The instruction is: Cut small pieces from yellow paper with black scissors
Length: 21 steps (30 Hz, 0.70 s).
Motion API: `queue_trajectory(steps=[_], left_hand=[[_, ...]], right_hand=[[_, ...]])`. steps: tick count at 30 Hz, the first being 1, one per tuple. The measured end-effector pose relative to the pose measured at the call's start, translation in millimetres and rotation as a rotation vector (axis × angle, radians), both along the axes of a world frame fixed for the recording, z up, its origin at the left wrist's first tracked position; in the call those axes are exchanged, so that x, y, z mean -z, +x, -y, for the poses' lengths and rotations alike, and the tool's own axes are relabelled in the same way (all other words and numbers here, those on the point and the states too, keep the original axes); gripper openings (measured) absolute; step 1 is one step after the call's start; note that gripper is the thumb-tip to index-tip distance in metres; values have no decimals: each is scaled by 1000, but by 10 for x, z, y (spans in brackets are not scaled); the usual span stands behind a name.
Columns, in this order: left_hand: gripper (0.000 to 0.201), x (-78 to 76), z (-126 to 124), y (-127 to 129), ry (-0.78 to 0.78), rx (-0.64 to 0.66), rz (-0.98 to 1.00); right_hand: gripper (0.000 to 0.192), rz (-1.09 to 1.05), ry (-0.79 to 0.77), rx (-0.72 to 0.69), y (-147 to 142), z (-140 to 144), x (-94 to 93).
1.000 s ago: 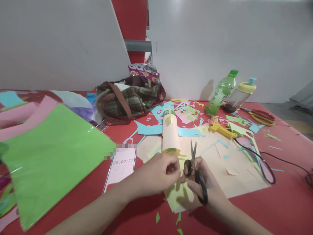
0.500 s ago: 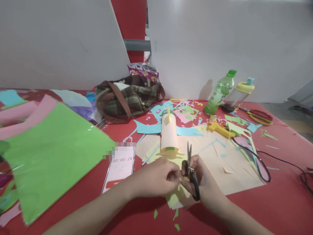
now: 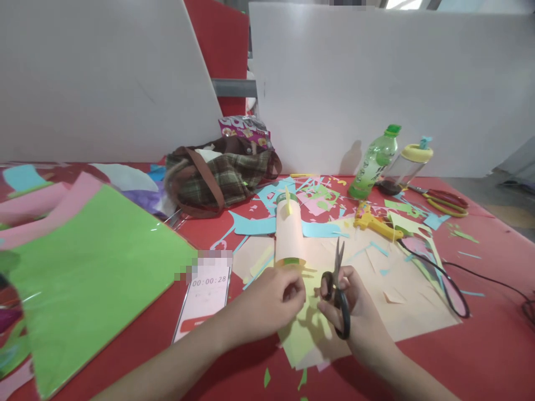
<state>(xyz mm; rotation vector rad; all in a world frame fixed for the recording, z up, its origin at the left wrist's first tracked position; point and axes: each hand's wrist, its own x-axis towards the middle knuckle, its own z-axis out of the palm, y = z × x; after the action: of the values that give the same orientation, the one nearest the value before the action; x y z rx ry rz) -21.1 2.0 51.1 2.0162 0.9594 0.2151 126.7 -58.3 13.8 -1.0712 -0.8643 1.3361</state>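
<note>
Head view: yellow paper (image 3: 301, 328) is pinched by the left hand (image 3: 271, 303); scissors (image 3: 337, 292) gripped by the right hand (image 3: 355, 312), cutting judged unfinished.

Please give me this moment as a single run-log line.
left hand: pinching yellow paper | right hand: holding black scissors, blades up | nearby: paper-wrapped tube, phone, glue gun

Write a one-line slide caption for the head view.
Right hand holds black scissors while left hand pinches yellow paper on a scrap-strewn red table.
</note>
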Motion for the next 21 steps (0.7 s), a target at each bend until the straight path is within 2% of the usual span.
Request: queue_trajectory(steps=[2, 8, 14, 21], left_hand=[[15, 1, 8, -3, -13, -9, -7], [11, 5, 100, 39, -86, 117, 17], [27, 43, 134, 93, -75, 52, 55], [25, 79, 132, 99, -32, 32, 85]], right_hand=[[34, -22, 4, 48, 0, -3, -8], [34, -23, -1, 69, 1, -4, 1], [35, 5, 23, 50, 20, 1, 15], [36, 4, 31, 55, 25, 1, 51]])
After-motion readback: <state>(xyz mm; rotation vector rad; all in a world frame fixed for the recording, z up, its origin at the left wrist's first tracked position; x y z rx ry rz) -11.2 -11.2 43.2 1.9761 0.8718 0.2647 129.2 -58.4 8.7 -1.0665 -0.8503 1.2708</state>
